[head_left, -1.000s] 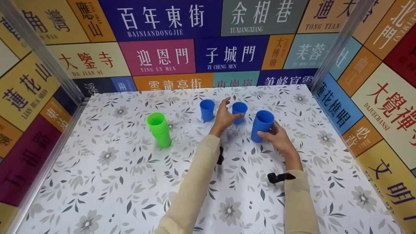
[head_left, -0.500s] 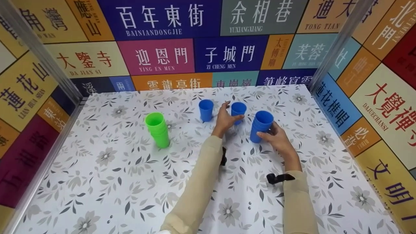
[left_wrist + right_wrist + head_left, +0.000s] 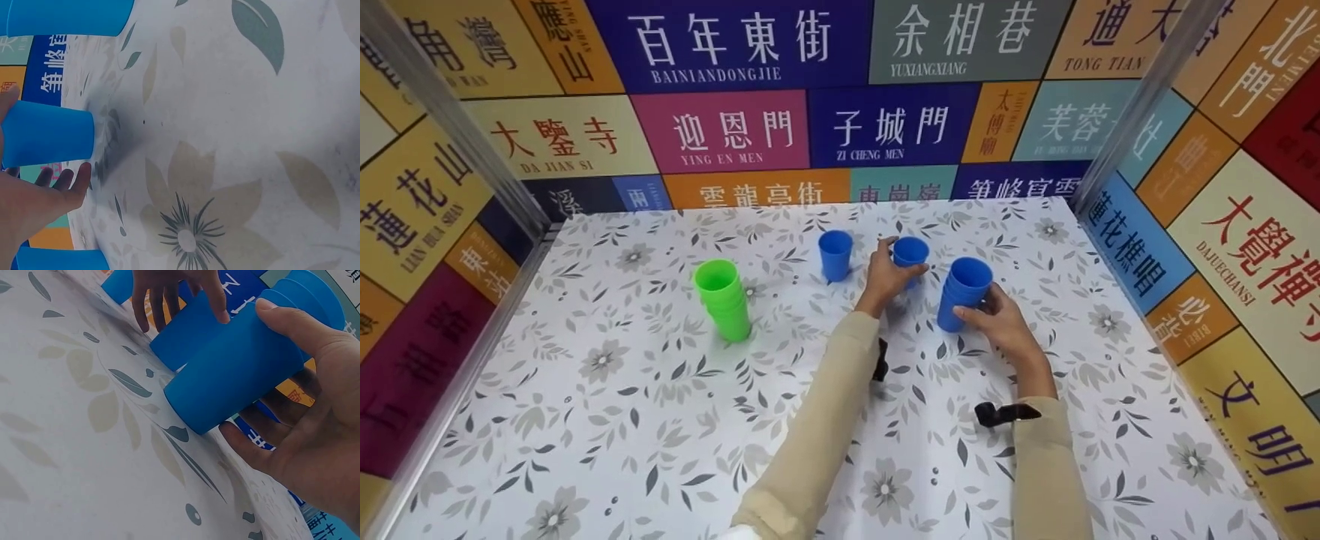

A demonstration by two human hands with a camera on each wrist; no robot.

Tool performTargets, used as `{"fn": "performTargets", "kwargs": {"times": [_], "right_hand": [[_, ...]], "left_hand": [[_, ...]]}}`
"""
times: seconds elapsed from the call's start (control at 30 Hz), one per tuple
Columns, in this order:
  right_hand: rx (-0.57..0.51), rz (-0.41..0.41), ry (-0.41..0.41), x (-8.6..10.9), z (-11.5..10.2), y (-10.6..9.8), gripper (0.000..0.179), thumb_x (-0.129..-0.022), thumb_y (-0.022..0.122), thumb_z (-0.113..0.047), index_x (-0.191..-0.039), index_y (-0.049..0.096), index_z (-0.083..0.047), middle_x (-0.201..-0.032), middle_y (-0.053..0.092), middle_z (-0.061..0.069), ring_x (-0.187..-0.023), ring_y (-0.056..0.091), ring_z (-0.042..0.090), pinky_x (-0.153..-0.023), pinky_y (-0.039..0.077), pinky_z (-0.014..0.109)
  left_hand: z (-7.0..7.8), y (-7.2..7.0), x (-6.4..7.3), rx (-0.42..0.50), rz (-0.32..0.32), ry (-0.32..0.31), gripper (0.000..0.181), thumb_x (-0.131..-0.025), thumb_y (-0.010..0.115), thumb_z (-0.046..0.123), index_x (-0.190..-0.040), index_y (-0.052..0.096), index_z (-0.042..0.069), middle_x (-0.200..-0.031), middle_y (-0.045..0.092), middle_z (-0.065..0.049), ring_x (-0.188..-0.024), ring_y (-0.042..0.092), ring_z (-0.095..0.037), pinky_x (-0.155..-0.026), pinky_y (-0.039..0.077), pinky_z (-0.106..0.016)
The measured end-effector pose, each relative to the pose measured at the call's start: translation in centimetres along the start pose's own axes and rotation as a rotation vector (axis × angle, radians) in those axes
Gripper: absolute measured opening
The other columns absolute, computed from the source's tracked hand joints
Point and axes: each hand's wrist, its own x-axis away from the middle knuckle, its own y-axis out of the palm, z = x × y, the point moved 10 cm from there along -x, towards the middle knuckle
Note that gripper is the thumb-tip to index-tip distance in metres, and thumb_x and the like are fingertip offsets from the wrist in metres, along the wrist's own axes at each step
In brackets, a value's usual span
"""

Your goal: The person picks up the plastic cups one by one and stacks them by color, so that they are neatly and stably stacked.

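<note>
My right hand (image 3: 997, 319) grips a nested stack of blue cups (image 3: 964, 296), thumb on the near side and fingers curled behind. Several stacked rims show in the right wrist view, the stack's base close to the cloth. Left of it, my left hand (image 3: 889, 276) reaches around a single upright blue cup (image 3: 911, 251). Its thumb crosses the cup's front, while the loosely extended fingers (image 3: 81, 177) lie alongside with a small gap in the left wrist view. Another blue cup (image 3: 835, 256) stands upright to the left of this hand.
A stack of green cups (image 3: 724, 300) stands farther left. White floral cloth (image 3: 660, 450) covers the table. Panels with printed Chinese place names (image 3: 735, 127) wall off the back and both sides. Black wrist straps (image 3: 1005, 413) sit on beige sleeves (image 3: 810, 435).
My left hand has shifted slightly right, and its fingers have drawn in closer around the middle blue cup. The right hand stays on its stack, almost unmoved.
</note>
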Motion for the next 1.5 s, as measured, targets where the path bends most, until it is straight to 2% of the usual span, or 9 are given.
{"fn": "performTargets", "kwargs": {"times": [0.17,0.3,0.53,0.73,0.97,1.23,1.3,1.5], "right_hand": [[0.002,-0.004,-0.003,0.0,-0.2,0.2,0.092,-0.089,0.077,-0.035,-0.159,0.023,-0.01,-0.161,0.032,0.022,-0.151,0.03,0.038,-0.125,0.023,0.052],[0.012,0.003,0.012,0.1,-0.1,0.0,0.095,-0.088,0.077,-0.036,-0.159,0.022,-0.008,-0.161,0.032,0.022,-0.151,0.03,0.039,-0.125,0.023,0.053],[0.028,0.018,0.04,0.3,0.0,-0.1,0.101,-0.087,0.078,-0.041,-0.161,0.017,-0.011,-0.164,0.027,0.02,-0.153,0.025,0.038,-0.125,0.02,0.055],[0.016,0.015,0.043,0.5,0.1,-0.2,0.1,-0.088,0.077,-0.039,-0.162,0.014,-0.014,-0.165,0.026,0.019,-0.153,0.024,0.039,-0.125,0.02,0.055],[0.037,0.018,0.026,0.2,0.2,-0.3,0.1,-0.087,0.077,-0.041,-0.161,0.016,-0.012,-0.164,0.027,0.02,-0.153,0.025,0.04,-0.124,0.022,0.057],[0.054,0.02,0.045,-0.1,0.4,0.1,0.106,-0.084,0.078,-0.048,-0.162,0.014,-0.014,-0.165,0.025,0.019,-0.153,0.024,0.039,-0.124,0.022,0.058],[0.036,0.01,0.043,0.0,0.2,0.3,0.104,-0.086,0.077,-0.045,-0.162,0.013,-0.014,-0.165,0.024,0.019,-0.153,0.023,0.039,-0.124,0.022,0.058],[0.028,0.003,0.05,0.1,0.2,0.3,0.1,-0.089,0.076,-0.04,-0.162,0.013,-0.014,-0.165,0.024,0.019,-0.154,0.022,0.039,-0.124,0.022,0.058]], "left_hand": [[0.1,-0.8,0.1,-0.004,0.041,-0.015,0.072,-0.085,0.081,0.028,-0.145,0.045,0.011,-0.145,0.052,-0.016,-0.134,0.053,-0.029,-0.111,0.046,-0.04],[0.7,-1.2,0.2,-0.001,0.05,0.009,0.072,-0.085,0.081,0.031,-0.144,0.045,0.01,-0.144,0.053,-0.015,-0.132,0.054,-0.027,-0.11,0.048,-0.039],[3.8,-1.5,0.7,-0.001,-0.005,0.114,0.075,-0.082,0.084,0.034,-0.143,0.048,0.009,-0.142,0.055,-0.014,-0.129,0.056,-0.028,-0.108,0.05,-0.04],[6.1,-2.3,1.3,-0.007,-0.047,0.144,0.074,-0.079,0.085,0.039,-0.14,0.052,0.015,-0.142,0.056,-0.008,-0.131,0.055,-0.026,-0.108,0.049,-0.039],[8.6,-3.2,2.2,0.058,-0.088,0.195,0.074,-0.079,0.085,0.037,-0.14,0.049,0.017,-0.138,0.058,-0.008,-0.124,0.059,-0.022,-0.104,0.053,-0.039],[10.9,-3.9,3.7,0.085,-0.123,0.258,0.072,-0.079,0.085,0.039,-0.139,0.05,0.019,-0.136,0.058,-0.006,-0.119,0.059,-0.02,-0.097,0.056,-0.035],[11.4,-3.9,4.1,0.085,-0.131,0.276,0.073,-0.079,0.084,0.038,-0.14,0.05,0.018,-0.137,0.058,-0.007,-0.12,0.059,-0.02,-0.097,0.056,-0.034],[12.3,-3.1,4.9,0.077,-0.155,0.299,0.072,-0.079,0.084,0.037,-0.141,0.05,0.019,-0.138,0.059,-0.006,-0.12,0.06,-0.02,-0.097,0.056,-0.032]]}}
